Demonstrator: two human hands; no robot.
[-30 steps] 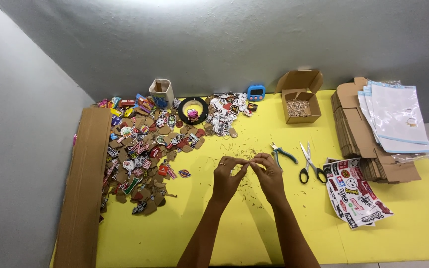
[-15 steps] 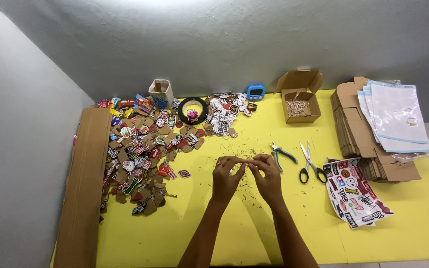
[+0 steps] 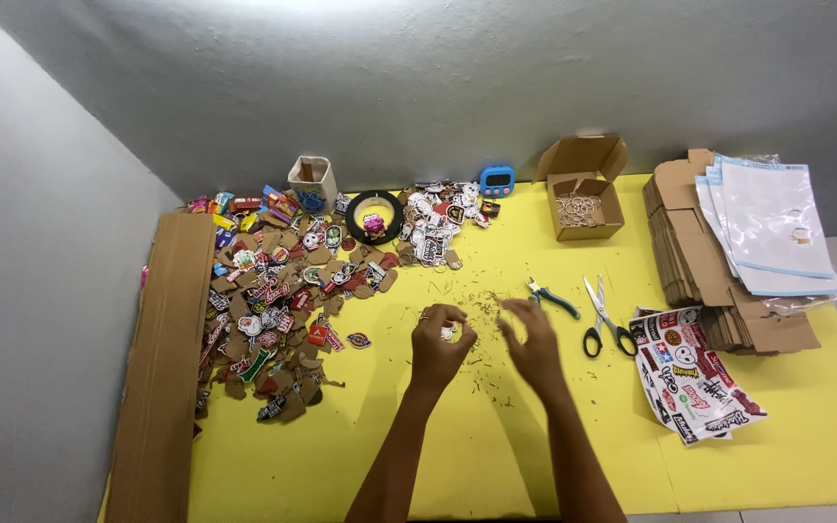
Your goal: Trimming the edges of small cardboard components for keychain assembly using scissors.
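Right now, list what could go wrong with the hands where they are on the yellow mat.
1. The left hand pinches something small; it might drop among the brown scraps and be hard to find.
2. The right hand is close to the green-handled pliers and black-handled scissors; a sideways sweep could knock them.

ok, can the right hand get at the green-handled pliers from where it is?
Probably yes. The right hand is open, and the pliers lie just beyond its fingers on bare yellow mat, with nothing between; the scissors lie off to the side.
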